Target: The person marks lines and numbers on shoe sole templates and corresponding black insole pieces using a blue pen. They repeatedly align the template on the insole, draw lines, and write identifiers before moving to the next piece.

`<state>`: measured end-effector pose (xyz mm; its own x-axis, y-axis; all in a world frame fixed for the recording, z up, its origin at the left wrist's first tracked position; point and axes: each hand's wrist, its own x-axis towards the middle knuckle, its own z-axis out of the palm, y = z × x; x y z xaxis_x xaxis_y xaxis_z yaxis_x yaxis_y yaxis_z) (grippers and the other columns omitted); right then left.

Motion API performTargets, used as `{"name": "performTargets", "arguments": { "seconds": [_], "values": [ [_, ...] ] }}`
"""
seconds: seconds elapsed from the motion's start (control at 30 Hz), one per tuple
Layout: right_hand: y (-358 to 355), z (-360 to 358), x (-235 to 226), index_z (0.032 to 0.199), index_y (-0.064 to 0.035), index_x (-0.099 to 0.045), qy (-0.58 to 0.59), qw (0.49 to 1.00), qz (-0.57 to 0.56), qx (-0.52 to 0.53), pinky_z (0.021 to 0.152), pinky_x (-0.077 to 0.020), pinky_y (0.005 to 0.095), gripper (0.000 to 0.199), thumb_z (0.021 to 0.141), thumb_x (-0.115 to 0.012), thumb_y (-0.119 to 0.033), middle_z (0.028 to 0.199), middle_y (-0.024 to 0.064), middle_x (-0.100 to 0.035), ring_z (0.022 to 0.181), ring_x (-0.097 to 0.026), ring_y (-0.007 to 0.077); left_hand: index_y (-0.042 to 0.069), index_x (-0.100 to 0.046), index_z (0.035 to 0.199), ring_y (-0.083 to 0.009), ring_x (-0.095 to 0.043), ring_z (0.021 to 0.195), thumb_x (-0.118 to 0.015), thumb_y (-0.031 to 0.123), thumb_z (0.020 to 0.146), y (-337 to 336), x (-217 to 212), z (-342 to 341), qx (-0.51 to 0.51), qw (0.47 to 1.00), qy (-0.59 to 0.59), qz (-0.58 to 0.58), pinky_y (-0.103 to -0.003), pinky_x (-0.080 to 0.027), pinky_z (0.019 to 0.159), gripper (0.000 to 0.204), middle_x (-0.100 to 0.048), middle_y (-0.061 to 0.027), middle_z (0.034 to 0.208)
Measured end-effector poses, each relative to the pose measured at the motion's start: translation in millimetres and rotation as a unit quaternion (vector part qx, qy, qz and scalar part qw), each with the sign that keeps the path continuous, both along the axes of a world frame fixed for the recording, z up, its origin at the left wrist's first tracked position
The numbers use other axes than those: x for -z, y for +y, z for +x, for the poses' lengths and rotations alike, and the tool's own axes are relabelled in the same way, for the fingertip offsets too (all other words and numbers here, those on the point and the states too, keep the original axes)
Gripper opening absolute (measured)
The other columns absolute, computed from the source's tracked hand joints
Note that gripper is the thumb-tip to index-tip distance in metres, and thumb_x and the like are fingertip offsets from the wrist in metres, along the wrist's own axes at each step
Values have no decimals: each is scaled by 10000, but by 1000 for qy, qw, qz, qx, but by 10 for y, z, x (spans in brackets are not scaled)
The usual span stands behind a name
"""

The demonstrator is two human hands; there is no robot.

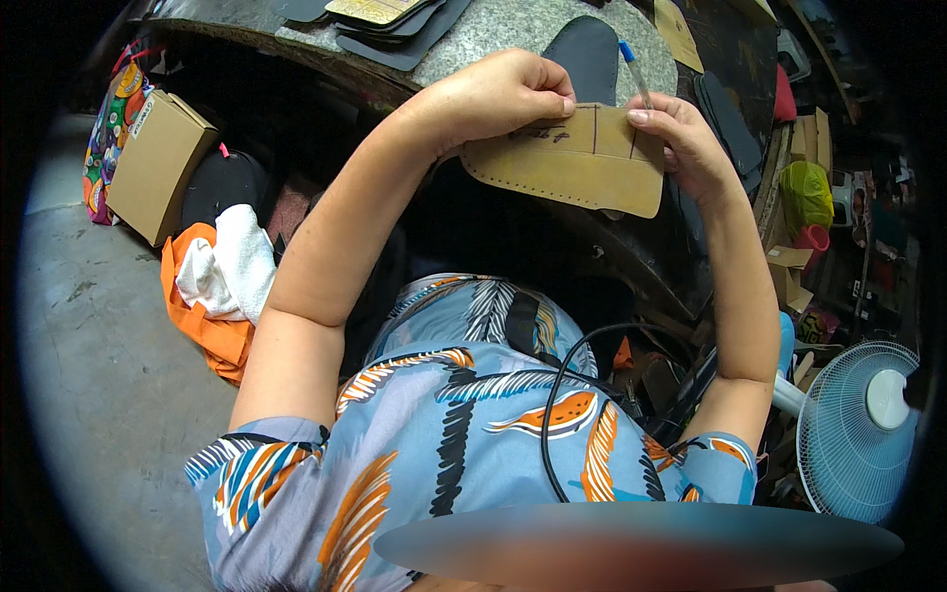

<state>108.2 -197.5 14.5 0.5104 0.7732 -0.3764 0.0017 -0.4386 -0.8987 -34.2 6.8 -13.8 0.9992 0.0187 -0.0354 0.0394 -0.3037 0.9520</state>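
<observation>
Card [562, 168] in L hand [513, 92], R hand [685, 136]; R w/ pen [636, 75]

Tan sheet [562, 168]: stiff card by appearance, smooth, slight sheen (inked lines cross the surface). Pen [637, 77]: clear, glossy plastic with blue plastic cap. Slab [483, 51] near the desk's [237, 14] near edge: stone-like, speckled, matt. Dark rounded piece [583, 61] over it: smooth, matt; material indeterminate. Carton [160, 170]: plain matt cardboard. Towel [244, 252]: white cloth, rough pile. Floor [89, 335]: smooth, concrete-like.

Grey floor [109, 326] lies left, 1 white fan [858, 434] right.
</observation>
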Motion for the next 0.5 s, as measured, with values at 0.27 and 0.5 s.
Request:
{"name": "performTargets", "arguments": {
  "seconds": [0.27, 0.5],
  "values": [
    [17, -84, -6, 923, -121, -619, -8, 1000, 8, 0, 478, -293, 143, 197, 839, -684, -288, 743, -96, -541, 582, -440, -14, -7, -621, 895, -68, -516, 645, -586, 215, 904, 3, 35, -14, 10, 999, -39, 31, -239, -451, 607, 225, -578, -5, 711],
    [29, -83, 4, 967, -87, -637, -12, 1000, 8, -24, 606, -401, 180, 208, 831, -685, -236, 815, -51, -589, 705, -514, 30, -24, -652, 889, -143, -583, 656, -588, 186, 867, 3, -50, -33, 16, 998, -40, 56, -296, -479, 646, 220, -631, -83, 711]
  ]
}}
